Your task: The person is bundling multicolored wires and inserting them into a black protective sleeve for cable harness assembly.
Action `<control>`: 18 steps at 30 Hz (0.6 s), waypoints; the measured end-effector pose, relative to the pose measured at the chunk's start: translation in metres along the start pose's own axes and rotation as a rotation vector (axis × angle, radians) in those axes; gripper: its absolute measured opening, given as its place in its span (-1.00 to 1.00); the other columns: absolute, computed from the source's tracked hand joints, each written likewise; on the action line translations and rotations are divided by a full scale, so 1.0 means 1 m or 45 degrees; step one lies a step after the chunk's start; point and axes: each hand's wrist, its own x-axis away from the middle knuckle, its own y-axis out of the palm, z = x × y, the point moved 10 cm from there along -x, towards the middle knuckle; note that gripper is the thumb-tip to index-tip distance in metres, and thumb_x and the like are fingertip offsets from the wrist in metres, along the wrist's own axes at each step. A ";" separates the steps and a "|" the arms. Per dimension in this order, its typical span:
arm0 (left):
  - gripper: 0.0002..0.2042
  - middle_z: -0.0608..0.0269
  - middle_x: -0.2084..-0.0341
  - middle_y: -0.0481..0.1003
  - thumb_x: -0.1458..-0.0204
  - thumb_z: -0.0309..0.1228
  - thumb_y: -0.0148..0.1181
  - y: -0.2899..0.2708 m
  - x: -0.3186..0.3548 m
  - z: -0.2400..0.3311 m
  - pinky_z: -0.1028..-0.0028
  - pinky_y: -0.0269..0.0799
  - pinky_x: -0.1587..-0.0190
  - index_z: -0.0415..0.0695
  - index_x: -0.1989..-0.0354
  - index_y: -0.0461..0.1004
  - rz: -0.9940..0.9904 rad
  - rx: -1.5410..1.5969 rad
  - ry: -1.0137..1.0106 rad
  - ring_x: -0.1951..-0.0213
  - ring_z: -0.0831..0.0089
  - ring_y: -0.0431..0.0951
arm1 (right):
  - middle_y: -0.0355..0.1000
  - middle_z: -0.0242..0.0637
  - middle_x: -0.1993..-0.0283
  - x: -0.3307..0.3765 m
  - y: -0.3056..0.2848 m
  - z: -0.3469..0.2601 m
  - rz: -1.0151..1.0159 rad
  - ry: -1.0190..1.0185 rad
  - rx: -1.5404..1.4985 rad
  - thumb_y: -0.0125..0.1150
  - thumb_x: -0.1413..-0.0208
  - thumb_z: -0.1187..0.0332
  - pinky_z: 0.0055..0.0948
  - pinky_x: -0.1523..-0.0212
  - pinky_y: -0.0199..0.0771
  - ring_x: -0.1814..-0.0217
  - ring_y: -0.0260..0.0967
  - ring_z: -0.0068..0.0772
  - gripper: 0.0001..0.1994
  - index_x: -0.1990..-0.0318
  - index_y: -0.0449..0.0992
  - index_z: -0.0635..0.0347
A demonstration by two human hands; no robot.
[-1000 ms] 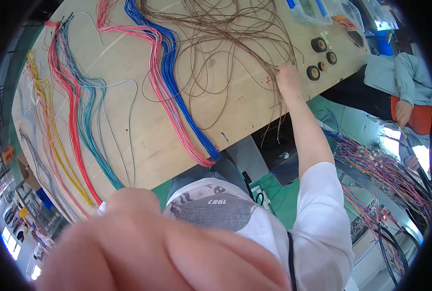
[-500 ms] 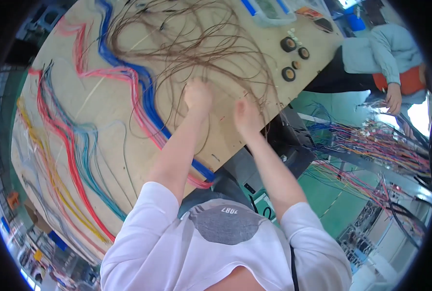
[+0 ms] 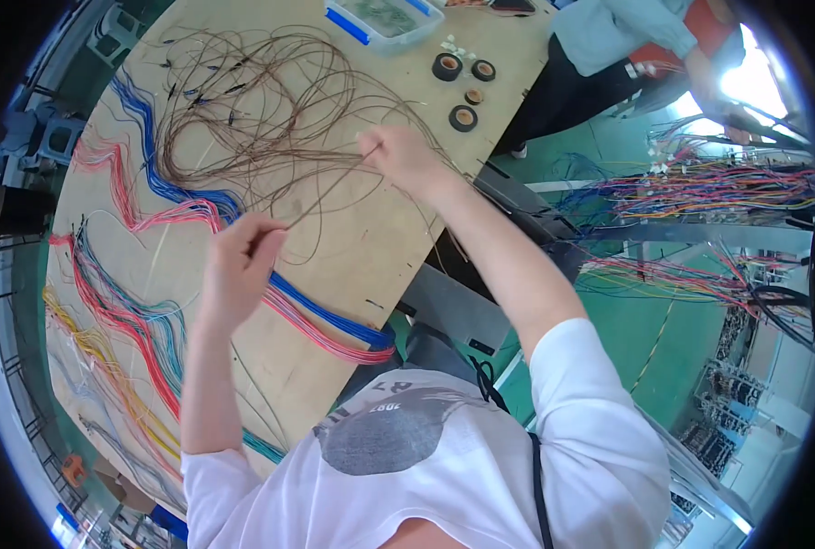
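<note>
A tangle of thin brown wires [image 3: 261, 119] lies on a wooden board table [image 3: 371, 238]. My left hand [image 3: 238, 265] pinches one end of a brown wire near the pink and blue bundles. My right hand [image 3: 403, 157] grips the same brown wire farther up, so that the wire runs taut between both hands. Both hands hover just above the board.
Blue [image 3: 165, 183], pink [image 3: 119, 197], red [image 3: 119, 334] and yellow [image 3: 96, 357] wire bundles snake across the board's left side. Black tape rolls [image 3: 462, 117] and a clear blue-edged tray [image 3: 384, 18] sit at the far end. Another person [image 3: 627, 46] stands at upper right beside racks of coloured wires [image 3: 709, 192].
My hands have drawn apart: the left moved down toward me, the right stayed up by the tangle, stretching a brown wire between them. The view shifted a little.
</note>
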 end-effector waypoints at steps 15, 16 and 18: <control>-0.80 0.11 0.53 0.37 0.14 -0.48 -0.02 -0.125 -0.067 0.123 0.41 0.32 0.42 -0.19 0.28 0.35 0.560 -0.524 0.362 0.46 0.31 0.39 | 0.34 -0.27 0.45 0.098 -0.050 -0.010 -0.742 0.316 -0.527 -0.18 -0.07 0.20 -0.44 0.34 0.35 0.48 0.31 -0.43 -0.67 0.21 0.33 0.32; -0.75 0.06 0.40 0.35 0.15 -0.48 0.00 -0.100 -0.060 0.133 0.38 0.31 0.34 -0.19 0.22 0.34 0.653 -0.690 0.572 0.37 0.25 0.39 | 0.30 -0.34 0.50 0.115 -0.064 -0.005 -0.564 0.525 -0.866 -0.17 -0.07 0.23 -0.51 0.44 0.33 0.54 0.26 -0.52 -0.69 0.21 0.32 0.32; -0.71 -0.01 0.21 0.30 0.15 -0.47 0.01 -0.077 -0.030 0.118 0.33 0.28 0.22 -0.17 0.17 0.33 0.819 -0.827 0.606 0.21 0.14 0.35 | 0.22 -0.45 0.57 0.122 -0.093 0.020 -0.371 0.625 -1.500 -0.13 -0.05 0.29 -0.67 0.65 0.20 0.65 0.13 -0.69 -0.73 0.20 0.32 0.32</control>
